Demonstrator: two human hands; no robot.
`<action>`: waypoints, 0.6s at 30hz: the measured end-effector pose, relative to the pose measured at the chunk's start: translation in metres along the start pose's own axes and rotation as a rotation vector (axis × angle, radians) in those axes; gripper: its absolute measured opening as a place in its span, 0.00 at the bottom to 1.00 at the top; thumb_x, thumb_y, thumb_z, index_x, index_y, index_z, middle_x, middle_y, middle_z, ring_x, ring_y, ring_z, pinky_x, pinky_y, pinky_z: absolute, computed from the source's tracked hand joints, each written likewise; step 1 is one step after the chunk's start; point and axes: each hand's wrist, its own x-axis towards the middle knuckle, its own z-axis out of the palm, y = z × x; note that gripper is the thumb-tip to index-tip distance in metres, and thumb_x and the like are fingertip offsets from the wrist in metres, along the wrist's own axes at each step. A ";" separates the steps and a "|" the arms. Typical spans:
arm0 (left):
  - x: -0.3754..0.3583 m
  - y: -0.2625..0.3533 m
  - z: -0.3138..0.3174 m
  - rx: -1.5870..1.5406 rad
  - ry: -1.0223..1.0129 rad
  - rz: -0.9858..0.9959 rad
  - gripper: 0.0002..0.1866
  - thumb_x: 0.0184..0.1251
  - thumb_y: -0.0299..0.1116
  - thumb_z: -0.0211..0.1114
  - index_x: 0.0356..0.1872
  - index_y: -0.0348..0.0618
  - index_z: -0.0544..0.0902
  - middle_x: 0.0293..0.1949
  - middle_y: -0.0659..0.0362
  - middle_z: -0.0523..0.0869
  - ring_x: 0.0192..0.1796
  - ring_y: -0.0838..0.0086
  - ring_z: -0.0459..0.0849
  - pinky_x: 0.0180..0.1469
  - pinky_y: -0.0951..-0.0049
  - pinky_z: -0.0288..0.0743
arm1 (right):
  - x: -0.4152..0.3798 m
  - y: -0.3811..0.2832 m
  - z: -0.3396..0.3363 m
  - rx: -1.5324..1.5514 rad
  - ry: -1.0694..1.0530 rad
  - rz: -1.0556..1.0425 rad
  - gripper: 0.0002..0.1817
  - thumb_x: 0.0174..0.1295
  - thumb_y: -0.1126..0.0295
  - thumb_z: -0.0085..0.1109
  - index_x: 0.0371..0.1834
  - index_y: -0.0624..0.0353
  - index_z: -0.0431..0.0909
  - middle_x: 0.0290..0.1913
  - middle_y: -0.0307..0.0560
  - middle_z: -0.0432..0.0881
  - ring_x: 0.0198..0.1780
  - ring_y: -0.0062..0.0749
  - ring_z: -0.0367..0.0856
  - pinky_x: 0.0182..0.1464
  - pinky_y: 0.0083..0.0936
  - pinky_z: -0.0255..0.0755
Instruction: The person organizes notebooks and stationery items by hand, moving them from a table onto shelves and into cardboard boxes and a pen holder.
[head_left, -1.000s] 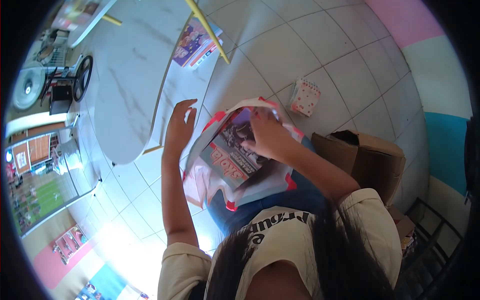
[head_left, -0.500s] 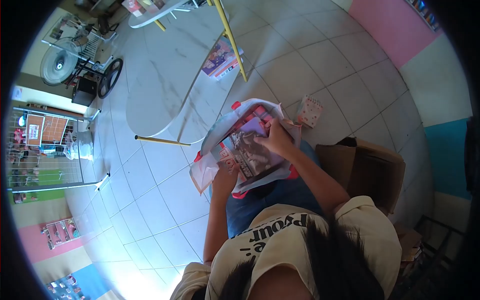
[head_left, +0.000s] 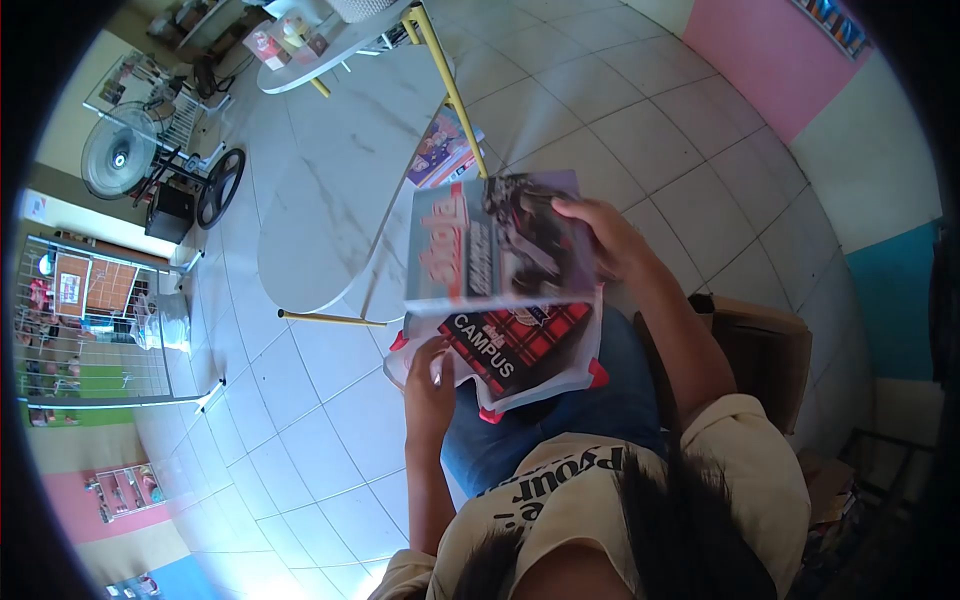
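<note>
Right hand [head_left: 607, 238] pinches the edge of a gray Skola notebook [head_left: 498, 243] above an open plastic bag [head_left: 568, 385]; left hand [head_left: 430, 378] pinches the bag's rim. Inside lies a red plaid Campus notebook [head_left: 515, 345].

Red plaid glowing among greys, whites and blues
The upper book [head_left: 500, 245] is showing grey with red lettering, a dark picture and a purple edge; the lower book [head_left: 515, 345] is wearing red-and-black plaid and white lettering; the bag [head_left: 560, 386] is pairing white with red corners; the tabletop [head_left: 325, 180] is carrying grey veins on white above yellow legs [head_left: 448, 80]; the shirt [head_left: 560, 500] is bearing black lettering on cream; the jeans [head_left: 625, 375] are showing blue, the box [head_left: 765, 350] brown, and the wall [head_left: 745, 65] pink, off-white and teal
</note>
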 end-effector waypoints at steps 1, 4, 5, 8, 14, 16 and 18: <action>0.006 0.000 0.001 0.231 -0.069 0.070 0.17 0.65 0.28 0.60 0.55 0.38 0.74 0.46 0.49 0.82 0.47 0.58 0.81 0.51 0.63 0.72 | 0.010 -0.003 0.003 -0.053 0.035 -0.007 0.18 0.56 0.66 0.65 0.46 0.64 0.77 0.36 0.43 0.82 0.34 0.28 0.82 0.38 0.25 0.76; 0.008 -0.006 0.015 0.360 -0.313 0.005 0.20 0.63 0.39 0.61 0.52 0.37 0.76 0.46 0.45 0.82 0.48 0.52 0.80 0.50 0.57 0.73 | 0.056 0.005 0.030 -0.166 0.156 -0.039 0.15 0.54 0.67 0.66 0.42 0.61 0.77 0.35 0.42 0.81 0.33 0.30 0.82 0.37 0.28 0.77; 0.006 -0.014 0.022 0.396 -0.401 -0.052 0.21 0.63 0.41 0.61 0.52 0.37 0.76 0.47 0.45 0.81 0.48 0.52 0.80 0.50 0.57 0.73 | 0.083 0.022 0.033 -0.173 0.211 -0.055 0.13 0.55 0.67 0.66 0.40 0.58 0.77 0.34 0.41 0.80 0.33 0.30 0.82 0.36 0.29 0.78; 0.010 -0.028 0.038 0.513 -0.555 -0.194 0.22 0.63 0.48 0.59 0.45 0.38 0.79 0.36 0.45 0.84 0.42 0.51 0.83 0.46 0.54 0.75 | 0.170 0.072 0.032 -0.040 0.251 0.068 0.09 0.54 0.70 0.66 0.34 0.56 0.75 0.33 0.40 0.78 0.32 0.31 0.80 0.36 0.30 0.79; 0.041 -0.039 0.036 0.406 -0.557 -0.352 0.22 0.65 0.49 0.57 0.35 0.35 0.79 0.33 0.42 0.85 0.40 0.49 0.84 0.43 0.54 0.75 | 0.260 0.090 0.103 0.397 0.496 0.078 0.09 0.55 0.75 0.66 0.31 0.60 0.72 0.30 0.43 0.76 0.29 0.32 0.76 0.33 0.32 0.78; 0.046 -0.054 0.036 0.364 -0.478 -0.347 0.24 0.65 0.50 0.57 0.35 0.31 0.79 0.33 0.39 0.84 0.40 0.47 0.83 0.44 0.53 0.75 | 0.300 0.100 0.111 0.387 0.511 0.051 0.09 0.54 0.75 0.65 0.31 0.59 0.72 0.30 0.43 0.76 0.30 0.30 0.76 0.29 0.29 0.74; 0.056 -0.061 0.033 0.396 -0.529 -0.427 0.31 0.66 0.53 0.56 0.35 0.23 0.77 0.34 0.32 0.82 0.42 0.44 0.83 0.46 0.52 0.74 | 0.358 0.115 0.104 0.338 0.501 0.024 0.09 0.53 0.75 0.65 0.31 0.58 0.72 0.31 0.43 0.76 0.30 0.27 0.75 0.25 0.26 0.69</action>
